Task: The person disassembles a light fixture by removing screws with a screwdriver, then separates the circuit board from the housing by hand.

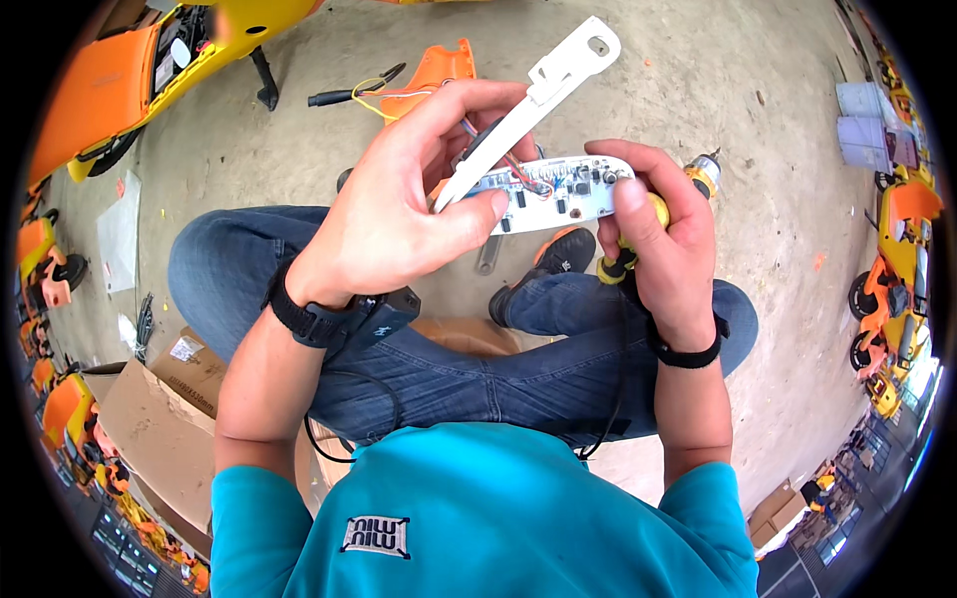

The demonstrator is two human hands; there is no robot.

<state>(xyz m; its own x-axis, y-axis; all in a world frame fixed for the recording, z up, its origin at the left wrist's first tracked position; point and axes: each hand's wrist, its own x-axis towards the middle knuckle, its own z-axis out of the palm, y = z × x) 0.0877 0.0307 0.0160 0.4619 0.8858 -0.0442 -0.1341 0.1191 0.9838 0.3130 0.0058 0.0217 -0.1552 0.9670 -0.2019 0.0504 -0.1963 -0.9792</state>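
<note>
My left hand (389,199) holds a long white plastic strip (543,90), which slants up to the right and has a hole at its far end. Its thumb presses the left end of a white circuit board (568,194) dotted with small components. Thin coloured wires (528,179) run over the board toward the strip. On the board's right end, my right hand (663,229) closes with thumb and fingers. Behind that hand shows a yellow and black power drill (704,171), partly hidden; I cannot tell whether the hand touches it.
An orange plastic part (439,68) with loose cables (344,97) lies on the floor ahead. A yellow and orange vehicle (110,90) stands at far left. Cardboard boxes (150,419) are beside my left leg. Pale bins (865,125) and more vehicles (902,249) stand at right.
</note>
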